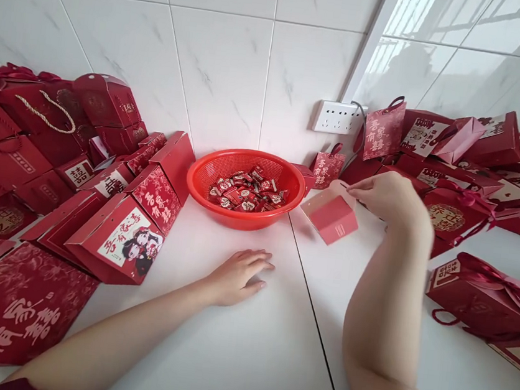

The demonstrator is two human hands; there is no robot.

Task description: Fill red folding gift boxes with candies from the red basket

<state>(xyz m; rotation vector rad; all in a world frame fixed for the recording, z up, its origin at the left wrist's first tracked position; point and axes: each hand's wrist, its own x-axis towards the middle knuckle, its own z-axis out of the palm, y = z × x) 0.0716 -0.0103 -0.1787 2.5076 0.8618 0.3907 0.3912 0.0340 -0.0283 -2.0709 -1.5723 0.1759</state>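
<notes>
My left hand [242, 277] rests on the white table [241, 356], fingers stretched out and holding nothing. To the right of the red plastic basket, my right hand [387, 197] pinches the top edge of a small red and pink paper gift box [334, 221]. That box is tilted, with its pale flap toward my fingers. Wrapped candies [248, 192] lie heaped inside the red basket [242, 219], which stands near the wall between my hands.
Red gift boxes [115, 247] are stacked along the left side. Many more boxes [459, 180] pile up at the right, with a ribboned box [487, 299] in front. A white power strip [339, 117] is on the tiled wall. A seam [309, 294] crosses the tabletop.
</notes>
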